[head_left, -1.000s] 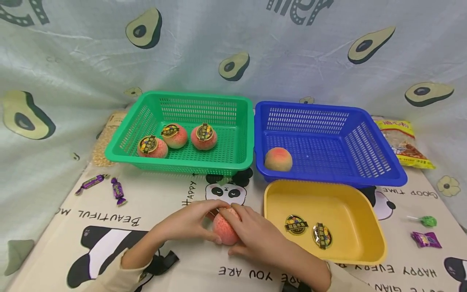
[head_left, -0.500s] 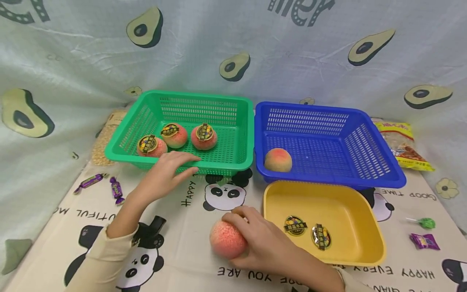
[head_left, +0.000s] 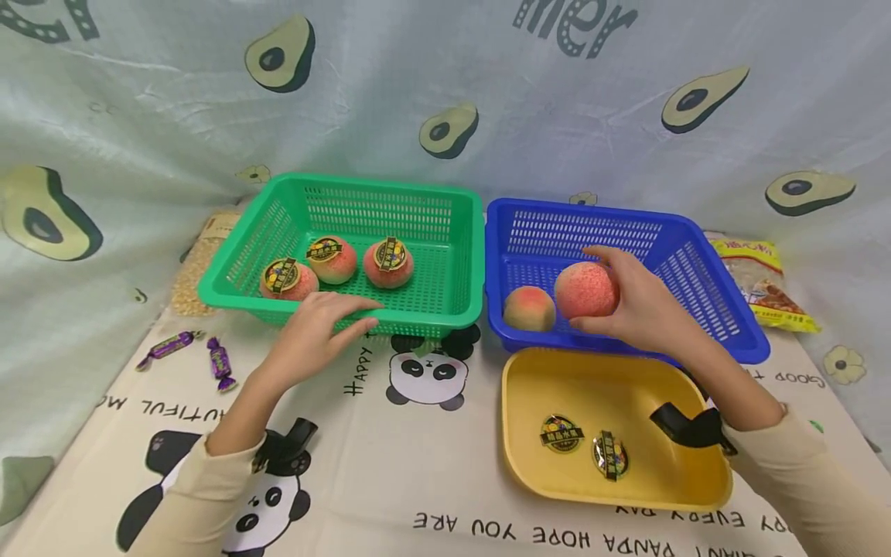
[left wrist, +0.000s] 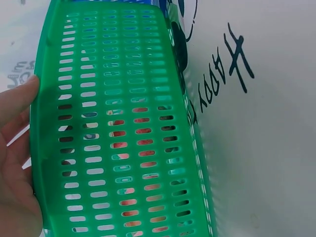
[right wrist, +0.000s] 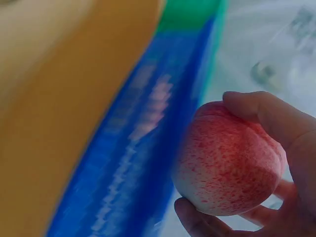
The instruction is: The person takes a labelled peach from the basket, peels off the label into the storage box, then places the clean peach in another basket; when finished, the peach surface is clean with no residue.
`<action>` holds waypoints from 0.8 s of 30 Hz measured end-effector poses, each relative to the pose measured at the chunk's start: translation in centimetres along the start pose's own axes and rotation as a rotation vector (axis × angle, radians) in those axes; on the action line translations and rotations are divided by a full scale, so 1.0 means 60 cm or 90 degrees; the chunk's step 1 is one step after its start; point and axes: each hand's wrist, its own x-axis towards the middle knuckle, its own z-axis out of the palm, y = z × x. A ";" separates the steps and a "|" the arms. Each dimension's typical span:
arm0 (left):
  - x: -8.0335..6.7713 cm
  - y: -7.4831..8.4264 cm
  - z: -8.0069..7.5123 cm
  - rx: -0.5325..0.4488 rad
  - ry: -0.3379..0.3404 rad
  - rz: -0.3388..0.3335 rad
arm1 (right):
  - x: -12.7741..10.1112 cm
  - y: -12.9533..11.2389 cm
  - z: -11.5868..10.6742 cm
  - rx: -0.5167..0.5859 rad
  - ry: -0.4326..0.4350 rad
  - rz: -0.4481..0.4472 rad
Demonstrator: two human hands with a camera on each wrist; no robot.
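Note:
My right hand (head_left: 633, 302) holds a reddish peach (head_left: 587, 290) between thumb and fingers over the front part of the blue basket (head_left: 724, 329). In the right wrist view, this peach (right wrist: 232, 163) shows no sticker on its visible side. A paler peach (head_left: 530, 309) sits in the basket's front left corner. My left hand (head_left: 316, 329) is at the front rim of the green basket (head_left: 445, 319), its fingers extended over the rim and thumb lower. In the left wrist view, the hand (left wrist: 19, 177) lies along the rim; part of it is out of frame.
Three peaches with labels, one of them a peach (head_left: 388, 264), lie in the green basket. A yellow tub (head_left: 511, 433) holds two round labels (head_left: 561, 433). Purple wrapped candies (head_left: 220, 362) lie at left. A yellow packet (head_left: 762, 286) stands by the blue basket.
The right hand has carried the peach from the tablecloth, up and rightward, over the blue basket. The left hand let go of that peach and moved to the green rim, then stayed.

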 end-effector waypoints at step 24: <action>-0.009 -0.010 -0.029 -0.092 0.035 -0.056 | 0.050 0.093 0.022 0.014 -0.332 0.020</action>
